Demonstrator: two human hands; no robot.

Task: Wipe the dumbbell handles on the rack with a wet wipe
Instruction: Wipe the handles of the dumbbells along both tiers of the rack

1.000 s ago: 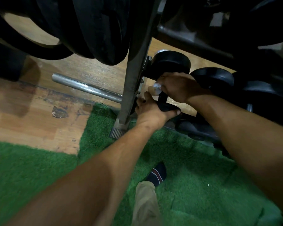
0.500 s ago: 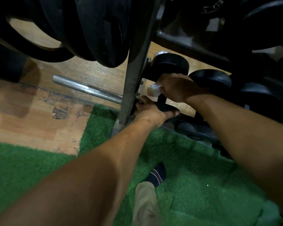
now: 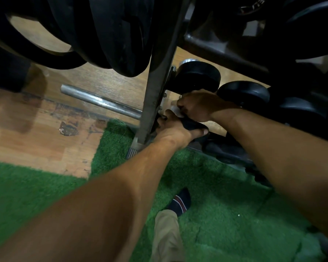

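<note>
Two bare forearms are stretched from the lower edge of the frame toward the centre, where the lowest tier of a dark rack (image 3: 159,87) is reached. The right hand (image 3: 196,104) is curled over the handle of the leftmost dumbbell (image 3: 197,76), and a white wipe (image 3: 173,110) is pinched between its fingers and the handle (only a small crumpled corner of the wipe is seen at the left of the knuckles). The handle itself is hidden by the two hands. The left hand (image 3: 175,129) is closed around the near black end of the same dumbbell, just below the right hand, with the thumb laid across toward the right; the two hands are touching.

The rack serves as the holder here: on its bottom tier a row of black dumbbells is kept, the second (image 3: 243,93) just right of the first, with further ones in shadow toward the right edge. In the upper left of the frame large black plates (image 3: 117,33) are hung from the frame.

A steel bar (image 3: 100,103) is laid on the wooden floor (image 3: 32,133) at centre left, behind the rack's upright. Green turf (image 3: 216,214) is spread over the lower half, and a dark sock (image 3: 180,202) with a beige trouser leg is seen at lower centre.
</note>
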